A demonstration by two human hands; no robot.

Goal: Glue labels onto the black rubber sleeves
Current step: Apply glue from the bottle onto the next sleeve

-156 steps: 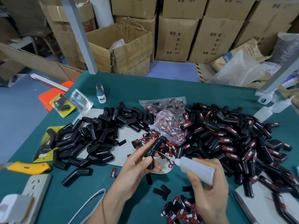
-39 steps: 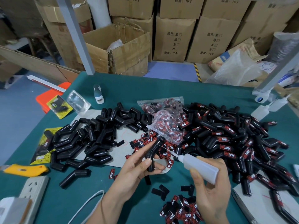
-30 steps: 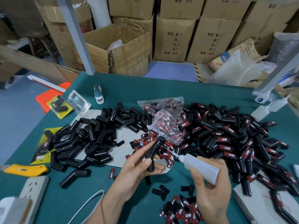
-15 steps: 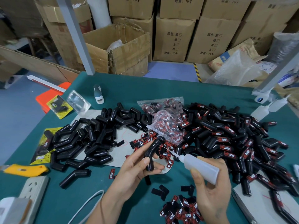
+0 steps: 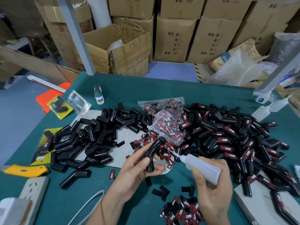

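Holding a bent black rubber sleeve [image 5: 151, 155] upright above the green table [image 5: 162, 88], the left hand [image 5: 138, 169] pinches it between thumb and curled fingers. The right hand [image 5: 211, 184] wraps around a white glue bottle [image 5: 200, 168], its thin nozzle touching the sleeve's upper part. Plain sleeves [image 5: 90, 138] lie piled at left, labelled sleeves [image 5: 227, 140] at right, loose red labels [image 5: 181, 211] near the wrists.

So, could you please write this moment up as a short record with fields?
left hand: holds one bent black sleeve, no label on it
right hand: grips glue bottle, nozzle aimed at that sleeve
unlabelled sleeves: pile on the left
labelled sleeves: pile on the right
loose labels: heap near the right wrist; more in a clear bag
table: green
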